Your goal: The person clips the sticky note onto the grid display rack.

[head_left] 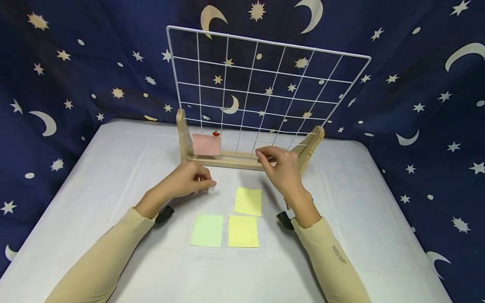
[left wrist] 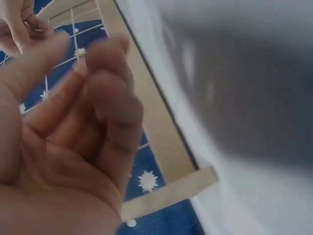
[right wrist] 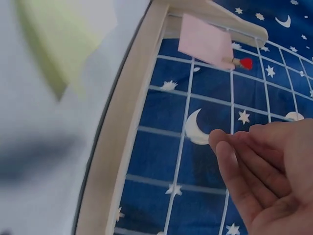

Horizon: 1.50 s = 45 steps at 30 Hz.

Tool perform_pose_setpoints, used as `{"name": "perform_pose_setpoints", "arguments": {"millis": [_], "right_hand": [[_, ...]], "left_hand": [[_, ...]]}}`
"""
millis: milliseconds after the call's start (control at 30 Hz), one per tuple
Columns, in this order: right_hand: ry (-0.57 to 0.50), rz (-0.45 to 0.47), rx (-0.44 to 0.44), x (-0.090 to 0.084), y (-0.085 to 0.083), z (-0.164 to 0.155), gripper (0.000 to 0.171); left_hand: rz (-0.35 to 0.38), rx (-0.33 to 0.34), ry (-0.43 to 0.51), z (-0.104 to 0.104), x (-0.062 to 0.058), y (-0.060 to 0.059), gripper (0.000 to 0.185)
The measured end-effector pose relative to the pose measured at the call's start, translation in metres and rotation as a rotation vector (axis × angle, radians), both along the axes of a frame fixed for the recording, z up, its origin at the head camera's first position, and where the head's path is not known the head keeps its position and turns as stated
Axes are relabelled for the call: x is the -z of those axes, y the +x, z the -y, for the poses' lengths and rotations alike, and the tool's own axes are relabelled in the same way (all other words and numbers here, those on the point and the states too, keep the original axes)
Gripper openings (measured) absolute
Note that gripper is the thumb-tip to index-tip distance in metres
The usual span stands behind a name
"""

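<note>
ok I've got one up: pink note (head_left: 206, 145) clipped to wire grid (head_left: 257, 41), center | three not: two yellow notes (head_left: 243, 232), green note (head_left: 206, 231), lower center | left hand (head_left: 189, 181) loose, empty | right hand (head_left: 282, 168) fingertips together, can't tell if pinching anything

Wire rack (head_left: 248, 92) in wooden stand (head_left: 227, 161) with clipped pink note (head_left: 206, 145); left hand (head_left: 187, 179) and right hand (head_left: 283, 167) in front; three notes (head_left: 243, 232) on desk (head_left: 348, 189).
</note>
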State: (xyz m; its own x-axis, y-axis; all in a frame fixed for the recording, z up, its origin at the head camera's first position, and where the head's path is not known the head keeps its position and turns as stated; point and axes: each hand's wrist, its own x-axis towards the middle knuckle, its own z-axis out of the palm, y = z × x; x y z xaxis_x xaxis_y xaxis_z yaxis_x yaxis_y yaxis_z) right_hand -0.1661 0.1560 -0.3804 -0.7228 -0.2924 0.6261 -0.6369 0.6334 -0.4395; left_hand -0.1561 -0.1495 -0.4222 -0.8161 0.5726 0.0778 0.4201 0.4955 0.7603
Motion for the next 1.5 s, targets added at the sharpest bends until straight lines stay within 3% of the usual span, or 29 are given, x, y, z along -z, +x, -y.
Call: {"name": "perform_pose_setpoints", "arguments": {"millis": [133, 367, 600, 933, 1300, 1500], "right_hand": [[0.011, 0.029, 0.009, 0.005, 0.004, -0.014, 0.012], [0.016, 0.034, 0.095, 0.009, 0.007, -0.039, 0.012], [0.052, 0.037, 0.136, 0.019, 0.013, -0.061, 0.012], [0.1, 0.049, 0.185, 0.027, 0.024, -0.085, 0.01], [0.138, 0.069, 0.236, 0.035, 0.034, -0.109, 0.012], [0.163, 0.087, 0.249, 0.039, 0.042, -0.122, 0.012]], "left_hand": [[0.067, 0.045, 0.015, 0.01, 0.006, 0.009, 0.023], [0.082, 0.039, 0.001, 0.021, 0.015, 0.02, 0.025], [0.026, 0.068, -0.043, 0.023, 0.021, 0.026, 0.018], [-0.046, 0.099, -0.078, 0.027, 0.02, 0.036, 0.02], [-0.007, 0.121, -0.138, 0.023, 0.013, 0.044, 0.033], [-0.028, 0.101, -0.228, 0.016, 0.01, 0.051, 0.045]]}}
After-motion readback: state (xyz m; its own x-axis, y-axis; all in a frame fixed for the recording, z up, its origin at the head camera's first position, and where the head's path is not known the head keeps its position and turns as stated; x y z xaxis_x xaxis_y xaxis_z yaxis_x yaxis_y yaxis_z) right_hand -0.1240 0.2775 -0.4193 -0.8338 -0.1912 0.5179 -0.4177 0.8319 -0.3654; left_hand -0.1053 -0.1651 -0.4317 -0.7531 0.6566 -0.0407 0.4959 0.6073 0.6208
